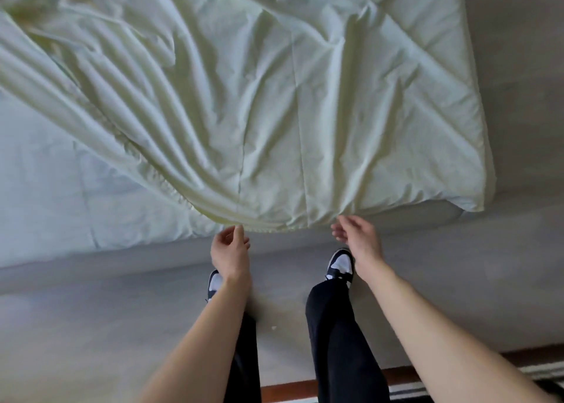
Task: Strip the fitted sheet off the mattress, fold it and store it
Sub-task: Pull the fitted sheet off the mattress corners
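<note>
A pale yellow-green fitted sheet (274, 112) lies loose and wrinkled across the mattress (55, 195). Its gathered elastic hem runs along the bed's near edge. The left part of the mattress is uncovered, and the sheet still wraps the near right corner. My left hand (230, 248) hovers just below the hem with loosely curled fingers, its fingertips right at the cloth and nothing between them. My right hand (358, 239) is to the right at the same hem, fingers relaxed and spread, holding nothing. The sheet's far left part is blurred.
I stand on a grey floor (122, 326) close to the bed's side, my legs in black trousers and black-and-white shoes (340, 263). A brown wooden strip (293, 390) and a striped rug (543, 372) lie behind me at the lower right.
</note>
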